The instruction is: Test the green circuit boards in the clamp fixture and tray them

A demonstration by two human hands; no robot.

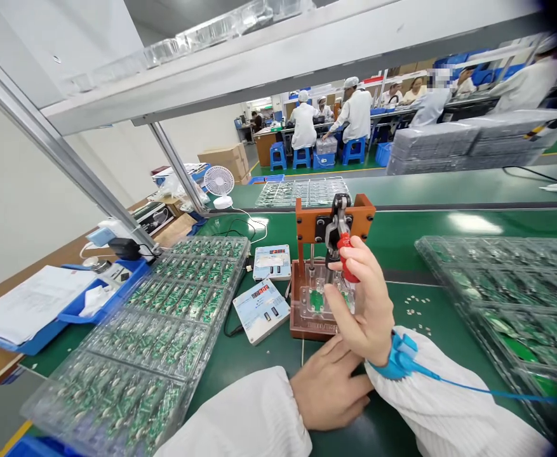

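Observation:
My right hand (361,304) is closed round the red handle (347,257) of the toggle clamp on an orange-brown test fixture (334,222). Under the clamp a small green circuit board (315,298) lies in the fixture's clear acrylic base (307,320). A blue wrist strap (399,358) with a blue cord circles my right wrist. My left hand (328,384) rests on the green mat just in front of the fixture, fingers curled under, and I cannot make out anything in it.
Clear trays of green boards (164,317) lie at the left, more trays (507,292) at the right. Two white meters (261,309) sit left of the fixture. A small fan (220,184), blue bin with papers (44,311), and seated people in white coats (354,114) behind.

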